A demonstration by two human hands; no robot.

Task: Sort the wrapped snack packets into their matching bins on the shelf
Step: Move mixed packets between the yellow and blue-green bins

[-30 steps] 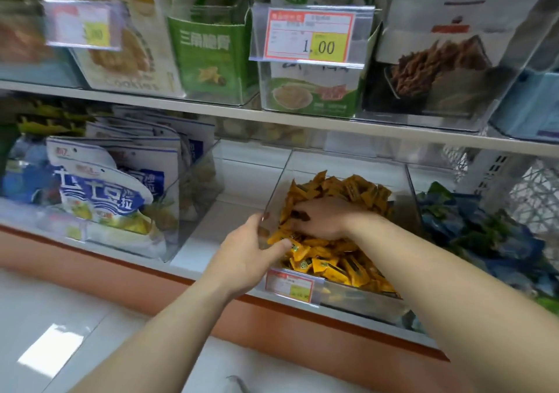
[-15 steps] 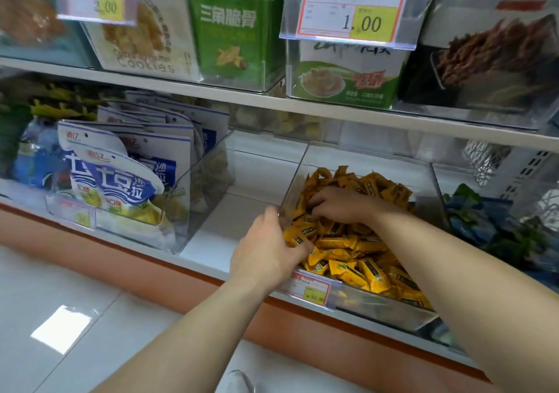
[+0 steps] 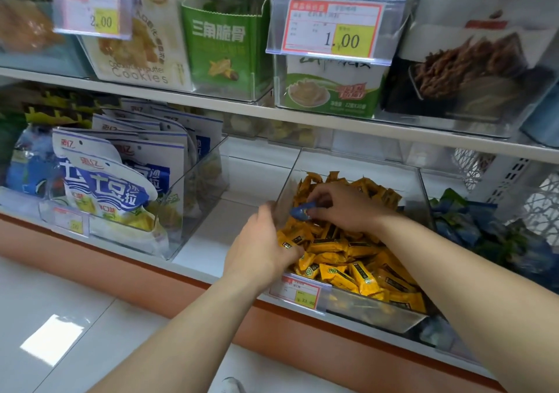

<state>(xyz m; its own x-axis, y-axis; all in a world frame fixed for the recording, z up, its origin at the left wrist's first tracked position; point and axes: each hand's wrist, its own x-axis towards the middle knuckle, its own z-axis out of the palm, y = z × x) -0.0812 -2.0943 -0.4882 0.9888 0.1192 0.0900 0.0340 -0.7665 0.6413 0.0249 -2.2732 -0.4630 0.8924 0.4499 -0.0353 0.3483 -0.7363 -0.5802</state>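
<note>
Right hand (image 3: 341,208), centre frame, pinched one blue packet (image 3: 300,212) at the fingertips, other fingers curled. Packet was held just above the yellow packets (image 3: 357,271) in the clear bin (image 3: 357,163), long axis near level, free end toward frame left. Small, glossy blue wrap, pale mark. Bin of blue packets (image 3: 484,232) sat adjacent at frame right; right hand nearer. Left hand (image 3: 260,250) curled at the clear bin's left wall; whether it held anything was unclear.

Even, bright light fell from above; a white glare patch sat on the floor (image 3: 53,339) below me. The top-left packets (image 3: 27,27) blurred, and the shelf (image 3: 302,118) edge bowed towards the corners
</note>
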